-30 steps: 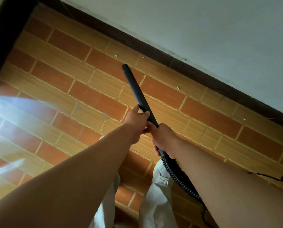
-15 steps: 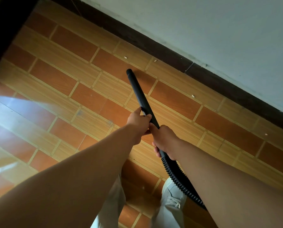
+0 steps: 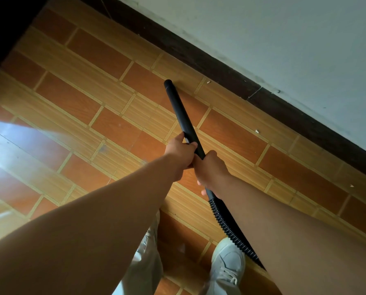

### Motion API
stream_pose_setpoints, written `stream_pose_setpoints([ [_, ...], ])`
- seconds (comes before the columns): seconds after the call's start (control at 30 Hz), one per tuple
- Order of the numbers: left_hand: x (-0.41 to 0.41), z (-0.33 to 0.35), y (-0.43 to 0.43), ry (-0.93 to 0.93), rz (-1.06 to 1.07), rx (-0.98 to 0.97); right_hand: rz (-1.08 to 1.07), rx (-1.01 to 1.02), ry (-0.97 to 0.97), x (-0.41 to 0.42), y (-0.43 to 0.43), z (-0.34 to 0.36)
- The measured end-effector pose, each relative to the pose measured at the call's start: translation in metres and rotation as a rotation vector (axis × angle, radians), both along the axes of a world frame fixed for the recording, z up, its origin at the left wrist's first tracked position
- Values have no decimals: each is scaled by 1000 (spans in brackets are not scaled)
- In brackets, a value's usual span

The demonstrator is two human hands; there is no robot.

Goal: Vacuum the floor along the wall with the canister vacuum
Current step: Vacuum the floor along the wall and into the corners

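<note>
Left hand (image 3: 181, 153) ahead of right hand (image 3: 211, 171), fingers curled tight round the black vacuum wand (image 3: 180, 111), its tip on the tiled floor (image 3: 92, 86) near the baseboard (image 3: 199, 58), where pale scraps (image 3: 257, 131) lie uncollected, suggesting work remains.

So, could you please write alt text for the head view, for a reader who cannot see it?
The left hand and right hand grip a black vacuum wand, its tip aimed at the tiled floor near the dark baseboard. A ribbed hose runs back past a white shoe.
</note>
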State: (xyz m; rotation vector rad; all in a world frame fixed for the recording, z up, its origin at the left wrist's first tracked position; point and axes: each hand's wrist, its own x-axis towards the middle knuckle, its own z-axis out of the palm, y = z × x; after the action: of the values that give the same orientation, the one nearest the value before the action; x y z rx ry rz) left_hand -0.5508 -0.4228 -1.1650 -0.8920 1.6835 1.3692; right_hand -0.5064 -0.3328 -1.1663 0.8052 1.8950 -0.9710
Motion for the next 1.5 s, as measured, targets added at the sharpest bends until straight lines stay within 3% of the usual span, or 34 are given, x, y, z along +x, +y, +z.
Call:
stream_pose_setpoints([
  [0.23,-5,-2,2,20,-43,-1,141,112,105,-4,0,5],
  [0.53,11,8,26,-18,-226,38,151,182,60,27,11,18],
  [0.7,20,7,42,-32,-315,28,-20,207,-12,41,20,12],
  [1.03,20,2,58,10,-314,11,-113,183,16,37,34,6],
  [1.5,16,5,62,29,-368,-45,-82,142,24,29,39,8],
])
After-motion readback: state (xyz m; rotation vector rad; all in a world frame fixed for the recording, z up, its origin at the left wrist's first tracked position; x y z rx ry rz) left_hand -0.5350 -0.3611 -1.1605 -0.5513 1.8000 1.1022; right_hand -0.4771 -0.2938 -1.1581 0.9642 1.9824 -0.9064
